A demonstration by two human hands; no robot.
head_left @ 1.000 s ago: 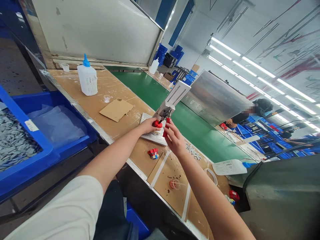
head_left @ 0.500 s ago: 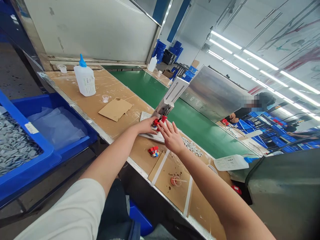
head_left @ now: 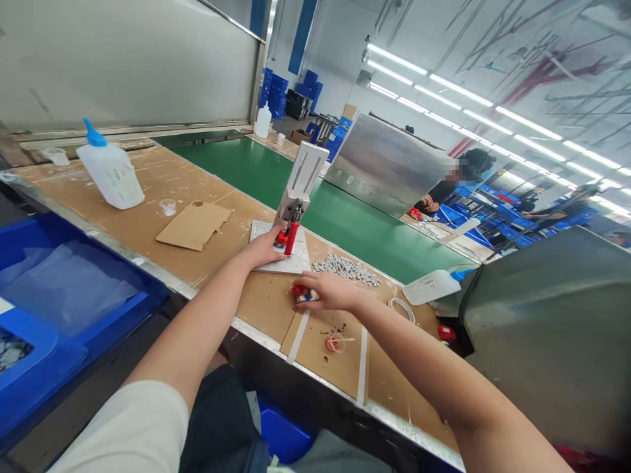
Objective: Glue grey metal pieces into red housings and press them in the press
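Left hand (head_left: 263, 249) rests flat by the red-handled press (head_left: 290, 230); right hand (head_left: 328, 293) pinches small red pieces (head_left: 302, 293) on the surface (head_left: 197, 197).

Bright ceiling strip lights (head_left: 444, 85), soft shadows, wide-angle bending at edges, slight blur.

A small cluster of red blocks (head_left: 302, 293), with a bit of blue and white among them, lies flat on the brown desk (head_left: 207, 197) just in front of the white base plate (head_left: 283, 261). On that plate stands a grey metal press (head_left: 298, 190), upright and leaning slightly back, with a red handle (head_left: 290, 238) at its foot. A red piece (head_left: 280, 240) sits beside the handle, perhaps seated in the fixture.
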